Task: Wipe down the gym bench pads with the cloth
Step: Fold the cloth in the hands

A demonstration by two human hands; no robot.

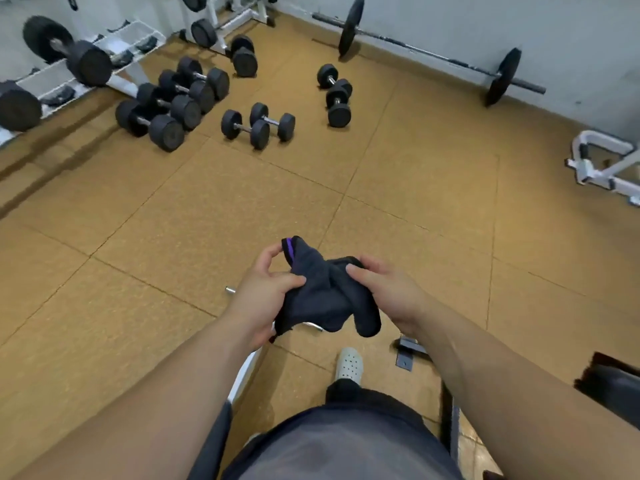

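A: Head view, hands?
B: Left hand (266, 289) and right hand (384, 292) both grip the crumpled dark fabric cloth with purple trim (325, 299), held in the air over the tan tiled floor (207, 220).
A: Pad?
B: Black bench pad (613, 386) partly in frame at lower right, apart from the cloth. Black round-headed dumbbells (258, 124) lie on the floor beyond.

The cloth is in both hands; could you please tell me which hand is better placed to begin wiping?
Probably the right hand: it grips the cloth like the left hand, but the only pad in view lies beside the right forearm.
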